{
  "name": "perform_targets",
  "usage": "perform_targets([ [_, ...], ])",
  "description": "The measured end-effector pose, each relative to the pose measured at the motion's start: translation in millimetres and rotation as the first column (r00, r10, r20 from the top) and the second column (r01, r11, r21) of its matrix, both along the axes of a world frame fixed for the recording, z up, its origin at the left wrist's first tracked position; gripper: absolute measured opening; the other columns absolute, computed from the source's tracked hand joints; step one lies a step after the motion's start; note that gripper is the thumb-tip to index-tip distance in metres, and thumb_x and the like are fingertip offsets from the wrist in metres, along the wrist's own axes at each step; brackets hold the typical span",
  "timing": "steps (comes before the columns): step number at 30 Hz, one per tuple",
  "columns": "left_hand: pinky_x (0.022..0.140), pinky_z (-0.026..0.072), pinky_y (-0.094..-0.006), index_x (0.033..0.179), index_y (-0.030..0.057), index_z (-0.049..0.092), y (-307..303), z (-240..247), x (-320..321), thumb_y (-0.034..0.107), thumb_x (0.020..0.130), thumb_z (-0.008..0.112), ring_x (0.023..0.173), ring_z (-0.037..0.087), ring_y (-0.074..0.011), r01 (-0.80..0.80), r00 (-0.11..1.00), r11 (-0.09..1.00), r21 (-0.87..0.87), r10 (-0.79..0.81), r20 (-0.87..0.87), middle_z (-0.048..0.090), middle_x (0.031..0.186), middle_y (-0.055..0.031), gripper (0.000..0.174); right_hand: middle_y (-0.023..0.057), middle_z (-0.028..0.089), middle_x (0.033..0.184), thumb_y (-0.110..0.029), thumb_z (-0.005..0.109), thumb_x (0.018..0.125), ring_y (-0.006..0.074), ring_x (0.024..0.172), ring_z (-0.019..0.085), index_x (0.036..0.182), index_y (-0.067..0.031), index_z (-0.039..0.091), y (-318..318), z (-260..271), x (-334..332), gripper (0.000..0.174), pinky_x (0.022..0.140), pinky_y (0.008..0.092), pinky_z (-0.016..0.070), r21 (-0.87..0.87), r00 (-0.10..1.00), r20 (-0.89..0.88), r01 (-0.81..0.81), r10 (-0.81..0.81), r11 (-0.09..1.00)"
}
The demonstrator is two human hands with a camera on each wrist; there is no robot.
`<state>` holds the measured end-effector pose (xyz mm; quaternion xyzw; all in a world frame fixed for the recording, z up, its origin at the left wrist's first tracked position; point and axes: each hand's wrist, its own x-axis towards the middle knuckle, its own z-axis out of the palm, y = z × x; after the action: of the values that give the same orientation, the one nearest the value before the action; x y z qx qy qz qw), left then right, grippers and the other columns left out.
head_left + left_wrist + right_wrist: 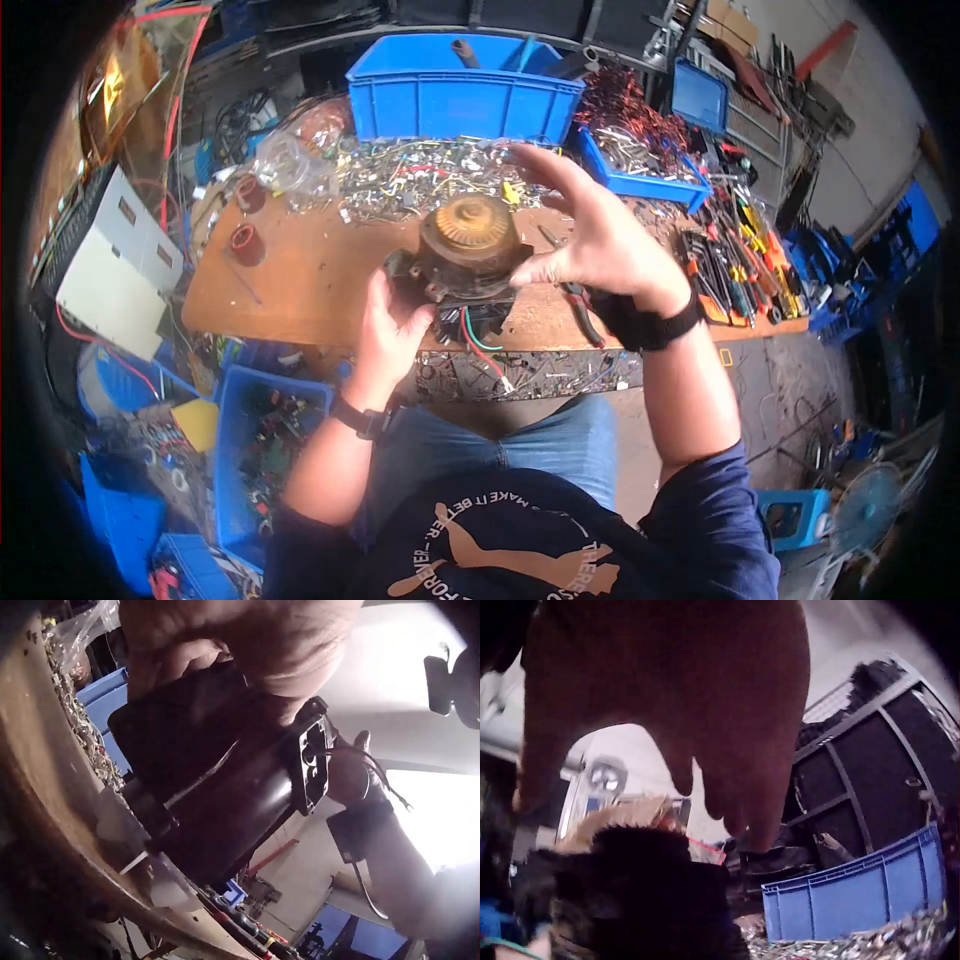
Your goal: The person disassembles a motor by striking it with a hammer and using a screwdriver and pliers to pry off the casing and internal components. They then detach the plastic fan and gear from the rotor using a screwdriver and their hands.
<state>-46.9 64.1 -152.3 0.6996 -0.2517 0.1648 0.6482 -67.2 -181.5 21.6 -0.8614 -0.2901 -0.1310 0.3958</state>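
An electric motor [470,240] with a brownish finned top and a dark body stands upright near the table's front edge. My left hand [393,325] grips its lower left side, thumb toward the front. In the left wrist view the dark housing [232,780] fills the middle, with a rectangular terminal opening [313,766] and thin wires at one end. Red and green wires [478,345] hang from the motor's front. Beside it on the right, my right hand [610,235] is raised with fingers spread, its thumb close to the motor's side. From the right wrist, those fingers [761,802] extend above the dark motor [637,892].
Pliers [583,315] lie right of the motor, and many hand tools [740,265] line the table's right end. Behind are scattered metal scraps [400,180], a large blue bin [460,108] and a blue tray [650,187]. Two reddish-brown cylinders [245,243] stand on the left.
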Motion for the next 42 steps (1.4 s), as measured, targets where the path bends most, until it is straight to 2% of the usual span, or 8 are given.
perform_targets([
  [3, 0.110, 0.0333, -0.0409, 0.147, -0.0060, 0.017, 1, -14, -5, 0.008, 0.089, 0.064, 0.131, 0.043, -0.0318, -0.062, 0.996, 0.998, 0.031, 0.064, -0.058, 0.042, 0.141, -0.0239, 0.075, 0.0221, 0.042, 0.144, -0.029, 0.092, 0.058, 0.0307, 0.135, 0.040, 0.145, 0.0025, 0.030, -18, -64, -14, 0.112, 0.110, 0.0450, 0.0348, 0.162, 0.946, -0.262, 0.240, -0.192, 0.957],
  [9, 0.110, 0.0336, -0.0400, 0.147, -0.0050, 0.018, -6, 6, -10, 0.007, 0.093, 0.056, 0.132, 0.043, -0.0309, -0.066, 0.998, 0.995, 0.069, 0.067, -0.003, 0.040, 0.144, -0.0234, 0.067, 0.0216, 0.045, 0.137, -0.031, 0.094, 0.057, 0.0298, 0.130, 0.044, 0.142, 0.0065, 0.029, 24, -141, -16, 0.114, 0.108, 0.0384, 0.0375, 0.210, 0.947, -0.086, 0.319, -0.308, 0.924],
  [11, 0.109, 0.0343, -0.0395, 0.147, -0.0048, 0.019, -5, 6, -7, 0.010, 0.095, 0.055, 0.131, 0.044, -0.0303, -0.060, 0.998, 0.996, 0.072, 0.059, 0.017, 0.041, 0.143, -0.0230, 0.065, 0.0208, 0.046, 0.137, -0.028, 0.094, 0.057, 0.0284, 0.130, 0.045, 0.142, 0.0062, 0.027, 33, -151, -3, 0.113, 0.109, 0.0382, 0.0371, 0.344, 0.973, -0.089, 0.230, -0.212, 0.910],
  [19, 0.104, 0.0397, -0.0380, 0.141, -0.0034, 0.034, 10, 10, 21, 0.016, 0.098, 0.055, 0.125, 0.051, -0.0280, -0.052, 0.982, 0.999, 0.006, 0.053, -0.181, 0.050, 0.137, -0.0204, 0.052, 0.0211, 0.048, 0.132, -0.026, 0.095, 0.055, 0.0281, 0.127, 0.047, 0.139, 0.0066, 0.030, 52, -145, 42, 0.111, 0.107, 0.0380, 0.0377, 0.386, 0.981, -0.047, 0.190, -0.186, 0.903],
  [25, 0.100, 0.0417, -0.0382, 0.135, -0.0008, 0.045, 20, 26, 37, 0.030, 0.097, 0.056, 0.122, 0.054, -0.0306, -0.206, 0.923, 0.941, 0.268, 0.278, -0.265, 0.058, 0.128, -0.0186, 0.050, 0.0219, 0.056, 0.125, -0.035, 0.094, 0.055, 0.0285, 0.119, 0.053, 0.131, 0.0090, 0.042, 61, -126, 70, 0.101, 0.102, 0.0383, 0.0423, 0.287, 0.975, -0.059, 0.222, -0.214, 0.932],
  [36, 0.097, 0.0428, -0.0414, 0.128, -0.0070, 0.048, 26, 26, 56, 0.037, 0.095, 0.057, 0.116, 0.057, -0.0359, -0.233, 0.871, 0.918, 0.322, 0.344, -0.351, 0.060, 0.122, -0.0249, 0.056, 0.0182, 0.062, 0.115, -0.037, 0.093, 0.058, 0.0235, 0.108, 0.059, 0.126, 0.0106, 0.046, 64, -111, 96, 0.095, 0.096, 0.0345, 0.0469, 0.333, 0.947, -0.315, 0.165, -0.055, 0.928],
  [39, 0.056, 0.0477, -0.0284, 0.116, -0.0008, 0.056, 30, 13, 64, 0.042, 0.097, 0.052, 0.068, 0.057, -0.0138, -0.316, 0.871, 0.869, 0.381, 0.425, -0.247, 0.061, 0.086, -0.0076, 0.047, 0.0205, 0.062, 0.116, -0.040, 0.092, 0.058, 0.0264, 0.109, 0.060, 0.127, 0.0116, 0.046, 66, -108, 101, 0.098, 0.096, 0.0351, 0.0465, 0.255, 0.943, -0.327, 0.145, -0.056, 0.956],
  [42, 0.054, 0.0477, -0.0288, 0.108, -0.0011, 0.058, 31, 23, 56, 0.046, 0.097, 0.049, 0.062, 0.056, -0.0141, -0.262, 0.744, 0.923, 0.282, 0.379, -0.550, 0.059, 0.079, -0.0072, 0.050, 0.0224, 0.061, 0.118, -0.043, 0.092, 0.057, 0.0286, 0.111, 0.060, 0.127, 0.0120, 0.046, 72, -101, 102, 0.100, 0.097, 0.0355, 0.0460, 0.150, 0.942, -0.315, 0.170, -0.116, 0.974],
])
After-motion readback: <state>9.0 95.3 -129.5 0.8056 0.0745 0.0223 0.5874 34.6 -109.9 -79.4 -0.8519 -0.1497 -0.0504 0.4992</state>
